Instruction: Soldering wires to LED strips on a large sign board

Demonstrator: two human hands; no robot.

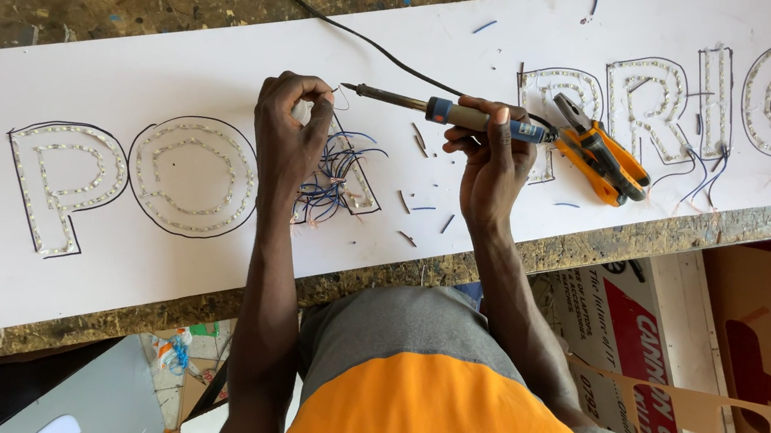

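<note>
The right hand (488, 151) is gripping a soldering iron (436, 109) level, tip aiming at nine o'clock toward a thin wire end (339, 95) the left hand (291, 128) is pinching steady above the white sign board (179, 77). Orange pliers (601, 154) are lying at three o'clock, within reach.

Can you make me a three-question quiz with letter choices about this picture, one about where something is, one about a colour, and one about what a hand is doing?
1. Where do the pliers lie?
A. on the white board
B. on the floor
C. in a hand

2. What colour are the pliers' handles?
A. green
B. orange
C. pink

3. What is the right hand doing?
A. resting flat
B. holding the soldering iron
C. pointing

Answers: 1 A, they rest on the white board by the letter outlines. 2 B, orange with black. 3 B, the fingers wrap its handle.
</note>
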